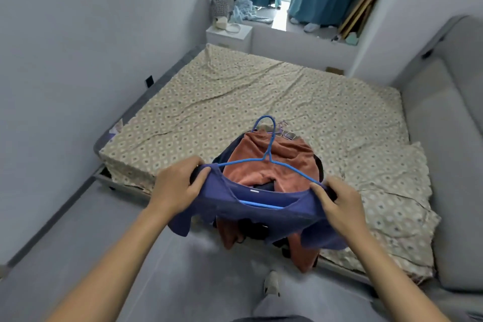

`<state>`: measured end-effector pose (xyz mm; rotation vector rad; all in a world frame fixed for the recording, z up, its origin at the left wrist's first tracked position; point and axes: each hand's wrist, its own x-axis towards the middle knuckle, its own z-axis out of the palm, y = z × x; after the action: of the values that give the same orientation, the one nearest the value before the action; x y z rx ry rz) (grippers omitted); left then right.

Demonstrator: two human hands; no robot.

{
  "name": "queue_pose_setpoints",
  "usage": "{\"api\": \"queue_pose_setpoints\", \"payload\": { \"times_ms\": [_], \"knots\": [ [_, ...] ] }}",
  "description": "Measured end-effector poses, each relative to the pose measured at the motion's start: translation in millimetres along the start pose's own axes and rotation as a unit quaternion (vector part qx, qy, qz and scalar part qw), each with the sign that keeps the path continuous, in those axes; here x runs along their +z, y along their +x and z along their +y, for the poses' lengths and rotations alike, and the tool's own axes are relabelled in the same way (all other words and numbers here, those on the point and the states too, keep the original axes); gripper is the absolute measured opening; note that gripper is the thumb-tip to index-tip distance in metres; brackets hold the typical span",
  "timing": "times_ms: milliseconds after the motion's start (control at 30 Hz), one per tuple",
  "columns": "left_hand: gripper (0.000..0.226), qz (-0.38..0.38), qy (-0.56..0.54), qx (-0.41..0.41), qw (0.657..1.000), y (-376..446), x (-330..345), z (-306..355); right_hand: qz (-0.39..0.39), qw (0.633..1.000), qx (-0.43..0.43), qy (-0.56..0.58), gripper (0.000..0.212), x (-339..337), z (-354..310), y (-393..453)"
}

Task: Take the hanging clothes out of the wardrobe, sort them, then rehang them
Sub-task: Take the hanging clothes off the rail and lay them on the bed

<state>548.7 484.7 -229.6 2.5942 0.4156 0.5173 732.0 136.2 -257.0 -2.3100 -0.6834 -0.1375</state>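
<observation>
Both forearms reached forward; the left hand [180,185] and right hand [339,204] each had fingers curled round a shoulder of the blue shirt [261,209] on its blue hanger [269,157], held above the clothes pile [266,162] at the bed [235,91] edge. Recommended: keep both shoulder seams seated evenly on the hanger arms.

Bed [235,91] surface lies open beyond the clothes pile [271,162], with room to reach left and far side. Pillow [386,180] obstructs the right; wall [78,60] bounds the left, headboard [444,138] the right.
</observation>
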Motion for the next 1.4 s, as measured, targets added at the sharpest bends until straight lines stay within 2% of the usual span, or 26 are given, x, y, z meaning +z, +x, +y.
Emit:
{"api": "queue_pose_setpoints", "payload": {
  "times_ms": [100, 367, 667, 767, 933, 1067, 1200, 1300, 1400],
  "knots": [
    [0.024, -0.010, -0.013, 0.026, 1.000, 14.1, 4.5, 3.5, 0.035, 0.999, 0.027, -0.011, 0.047, -10.9, -1.3, -9.5],
    [0.014, -0.039, -0.033, 0.056, 0.997, 65.0, 36.8, 2.5, 0.058, 0.994, 0.086, -0.019, 0.039, -7.3, 18.6, 6.4],
    [0.009, -0.109, -0.014, 0.049, 0.993, 179.2, 133.4, -12.9, 0.030, 0.990, 0.140, -0.002, 0.040, 28.6, 102.2, 96.7],
    [0.020, -0.136, 0.007, 0.051, 0.989, 231.7, 180.3, -22.2, 0.001, 0.989, 0.150, -0.004, 0.040, 47.4, 142.1, 147.7],
    [0.033, -0.195, 0.056, 0.024, 0.979, 312.4, 266.9, -36.7, -0.090, 0.976, 0.199, -0.022, 0.042, 87.8, 220.8, 233.6],
    [0.026, -0.235, 0.096, -0.004, 0.967, 369.8, 343.5, -51.3, -0.137, 0.963, 0.230, -0.040, 0.038, 122.4, 279.6, 295.5],
    [0.018, -0.258, 0.112, -0.061, 0.958, 405.6, 409.6, -66.4, -0.174, 0.946, 0.273, -0.029, 0.016, 155.5, 330.4, 341.1],
    [0.031, -0.293, 0.099, -0.108, 0.945, 414.7, 436.3, -76.5, -0.179, 0.934, 0.310, 0.013, 0.014, 174.6, 361.7, 361.3],
    [0.040, -0.312, 0.087, -0.136, 0.936, 406.7, 434.8, -78.6, -0.212, 0.928, 0.306, 0.004, 0.018, 182.9, 370.2, 368.9]
  ]
}}
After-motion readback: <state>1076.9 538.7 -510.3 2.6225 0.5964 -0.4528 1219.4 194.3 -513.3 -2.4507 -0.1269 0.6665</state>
